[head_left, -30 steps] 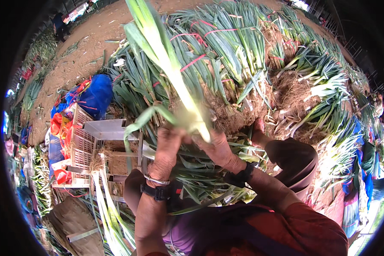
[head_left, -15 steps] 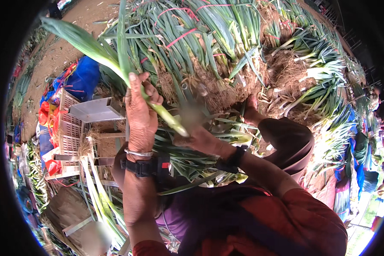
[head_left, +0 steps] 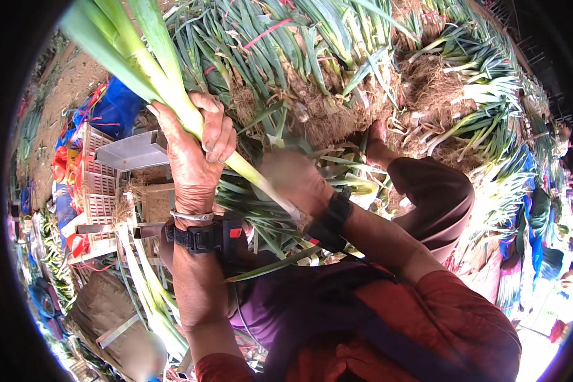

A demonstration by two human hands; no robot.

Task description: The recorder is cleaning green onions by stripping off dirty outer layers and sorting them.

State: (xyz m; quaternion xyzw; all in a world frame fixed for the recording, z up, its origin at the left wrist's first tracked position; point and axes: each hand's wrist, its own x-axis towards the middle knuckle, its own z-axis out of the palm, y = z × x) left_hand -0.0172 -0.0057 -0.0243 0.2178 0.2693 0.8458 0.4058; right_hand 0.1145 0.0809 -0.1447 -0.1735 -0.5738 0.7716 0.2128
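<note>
A leek (head_left: 248, 173) slants across the view, its green leaves fanning out at the upper left and its pale root end pointing to the lower right. My left hand (head_left: 197, 143) is wrapped round the upper part of its stem. Close beside the lower stem is my right hand (head_left: 299, 181); a blur covers its fingers, so their grip does not show. Cut or stripped green leaves (head_left: 277, 245) lie beneath both hands. My wrists carry dark straps, and a metal bracelet circles the left one.
Tied leek bundles (head_left: 325, 70) with shaggy roots pile up ahead and to the right. At left stand a slatted plastic crate (head_left: 100, 184), a metal trough (head_left: 134, 153) and a blue bag (head_left: 118, 108). Several leeks (head_left: 140, 267) lie at the lower left. A bare foot (head_left: 377, 143) rests near the roots.
The leek has come nearer, and its root end has shifted down and right. My left hand has turned around the stem. My right hand has moved up slightly, alongside the stem.
</note>
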